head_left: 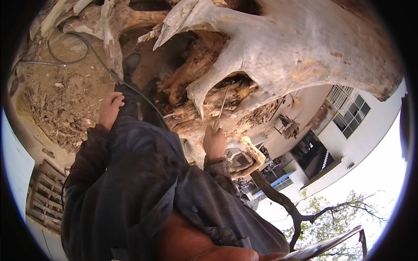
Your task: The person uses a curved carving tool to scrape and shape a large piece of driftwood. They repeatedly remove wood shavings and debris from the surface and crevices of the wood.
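Note:
My right hand (214, 142) is closed round a long thin metal rod (224, 103), possibly a pick or narrow chisel. It slants up and away from my fist, its far end over the dark hollow of a huge, pale, weathered tree stump (278, 48). Crumbly orange-brown rotten wood (217, 102) lines that hollow. I cannot make out the rod's tip shape or whether it touches the wood. My left hand (111, 108) hangs beside my leg, apart from the stump, its fingers loosely curled in with nothing visible in them.
A dark hose or cable (98, 58) loops over the dirt and passes in front of my legs. Wood chips (56, 108) litter the ground at left. A slatted wooden pallet (45, 195) lies lower left. Beyond the stump stand a white building (370, 126) and a tree (283, 200).

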Tool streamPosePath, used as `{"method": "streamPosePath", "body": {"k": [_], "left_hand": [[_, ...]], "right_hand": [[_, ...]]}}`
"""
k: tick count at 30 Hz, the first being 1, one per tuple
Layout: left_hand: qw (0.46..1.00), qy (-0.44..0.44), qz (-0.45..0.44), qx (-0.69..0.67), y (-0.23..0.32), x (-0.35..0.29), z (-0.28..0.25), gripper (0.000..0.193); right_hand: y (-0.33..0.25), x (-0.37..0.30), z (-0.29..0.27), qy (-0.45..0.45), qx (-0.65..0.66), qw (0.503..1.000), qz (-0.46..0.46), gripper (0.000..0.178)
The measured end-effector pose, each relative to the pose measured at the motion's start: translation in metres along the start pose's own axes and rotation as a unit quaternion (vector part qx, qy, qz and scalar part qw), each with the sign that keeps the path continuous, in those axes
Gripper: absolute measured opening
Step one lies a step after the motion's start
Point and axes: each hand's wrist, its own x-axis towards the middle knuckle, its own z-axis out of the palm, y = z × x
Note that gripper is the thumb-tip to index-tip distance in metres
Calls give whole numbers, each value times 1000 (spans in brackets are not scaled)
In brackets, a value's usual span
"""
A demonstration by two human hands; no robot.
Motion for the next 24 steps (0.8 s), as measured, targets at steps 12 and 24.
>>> {"method": "streamPosePath", "body": {"k": [12,24], "left_hand": [[996,-72,52,5,18,-13,27,25],[974,-194,116,10,65,-28,76,28]], "right_hand": [[4,17,-3,20,-2,1000,7,52],[4,-4,-27,-32,54,998,16,54]]}}
